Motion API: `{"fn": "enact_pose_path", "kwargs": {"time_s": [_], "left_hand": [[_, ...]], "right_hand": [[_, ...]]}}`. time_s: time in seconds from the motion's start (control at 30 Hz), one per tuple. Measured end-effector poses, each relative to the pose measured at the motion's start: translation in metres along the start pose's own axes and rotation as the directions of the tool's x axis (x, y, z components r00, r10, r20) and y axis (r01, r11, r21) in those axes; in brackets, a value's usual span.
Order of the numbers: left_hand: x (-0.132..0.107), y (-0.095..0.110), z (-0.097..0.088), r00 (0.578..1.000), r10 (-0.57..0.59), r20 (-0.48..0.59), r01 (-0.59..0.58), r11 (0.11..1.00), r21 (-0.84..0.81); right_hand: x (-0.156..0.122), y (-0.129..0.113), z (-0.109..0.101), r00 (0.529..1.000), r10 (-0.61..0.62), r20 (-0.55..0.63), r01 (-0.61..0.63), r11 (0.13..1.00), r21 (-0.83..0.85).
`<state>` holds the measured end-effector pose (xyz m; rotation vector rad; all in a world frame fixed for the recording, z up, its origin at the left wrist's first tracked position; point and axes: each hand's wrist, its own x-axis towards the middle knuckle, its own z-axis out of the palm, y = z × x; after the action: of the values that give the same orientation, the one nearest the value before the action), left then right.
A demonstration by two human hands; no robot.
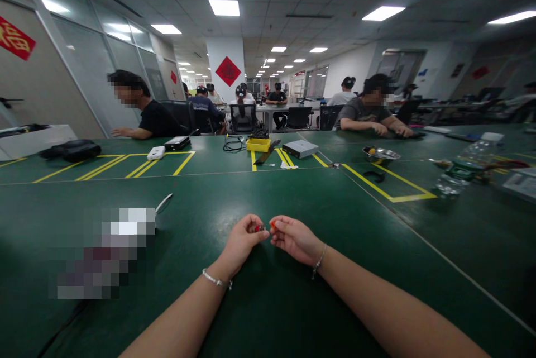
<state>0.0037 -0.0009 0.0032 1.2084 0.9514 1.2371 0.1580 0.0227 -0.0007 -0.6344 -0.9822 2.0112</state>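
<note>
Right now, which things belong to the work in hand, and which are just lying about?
In hand: small red piece pinched in the left hand; small orange piece pinched in the right hand.
Lying about: yellow plastic tray, grey metal box, shiny metal bowl, clear plastic bottle, black bag.

Matt green tabletop (268,190), faint sheen under the lights.
The red piece (257,228) in my left hand (243,240) and the orange piece (273,225) in my right hand (295,238) look plastic; my bracelet (216,280) is thin metal; the far bowl (381,153) is polished metal.

Bare forearms; 1 thin silver bracelet (216,280) per wrist
</note>
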Motion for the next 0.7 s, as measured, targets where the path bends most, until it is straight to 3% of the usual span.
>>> {"fn": "enact_pose_path", "kwargs": {"time_s": [0.3, 0.7], "left_hand": [[0.0009, -0.0014, -0.0003, 0.997, 0.073, -0.013, -0.073, 0.996, 0.047], [0.0007, 0.0038, 0.0025, 0.998, 0.000, -0.059, 0.004, 0.998, 0.058]], "right_hand": [[-0.0002, 0.0006, 0.0007, 1.000, -0.002, 0.006, 0.002, 1.000, -0.008], [0.0006, 0.0006, 0.0004, 1.000, -0.005, 0.015, 0.005, 1.000, -0.001]]}}
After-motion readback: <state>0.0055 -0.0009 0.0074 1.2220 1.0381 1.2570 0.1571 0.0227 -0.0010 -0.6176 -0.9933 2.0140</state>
